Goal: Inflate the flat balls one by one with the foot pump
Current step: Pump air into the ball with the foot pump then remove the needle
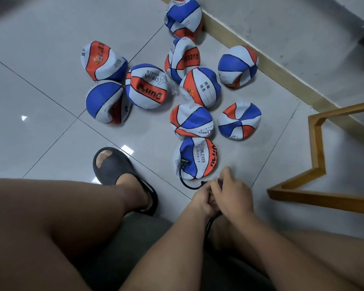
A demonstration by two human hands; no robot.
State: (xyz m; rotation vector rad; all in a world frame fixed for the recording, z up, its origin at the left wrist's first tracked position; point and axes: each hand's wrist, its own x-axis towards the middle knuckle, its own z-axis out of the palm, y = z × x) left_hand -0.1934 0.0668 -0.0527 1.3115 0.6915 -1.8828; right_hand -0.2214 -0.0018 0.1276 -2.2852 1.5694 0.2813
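The left hand (200, 203) and right hand (233, 196) meet low over the floor (51, 127). Both sets of fingers are curled tight round the near end of the hose (183, 164), probably to seat a joint. The pump itself is hidden. The hose loops to the nearest ball (194, 158) and plugs into its valve, ready for air. A slipper (118, 166) rests flat to the left. Beyond, nine other balls (190, 120) lie flat, scattered toward the floor's far edge by the skirting (261, 66).
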